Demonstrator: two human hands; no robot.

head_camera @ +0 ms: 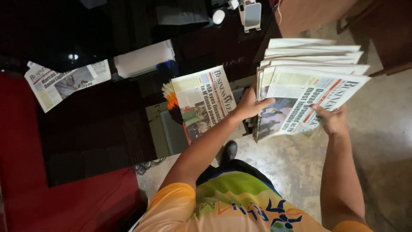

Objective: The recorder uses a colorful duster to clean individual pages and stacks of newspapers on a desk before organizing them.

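Observation:
Both my hands hold a thick stack of folded newspapers [307, 81] in the air over a concrete floor. My left hand [249, 105] grips the stack's left edge, thumb on the top sheet. At the stack's lower right, my right hand [331, 119] pinches the top newspaper. Another folded newspaper [201, 101] lies just left of my left hand, on the dark surface's edge.
A dark glossy desk [107, 129] fills the left, with a third newspaper [64, 83], white papers [143, 58] and a multicoloured duster [171, 103] on it. A phone stand [252, 16] and small white objects sit at the far edge. Red panel [25, 172] at left, wooden furniture [382, 30] at top right.

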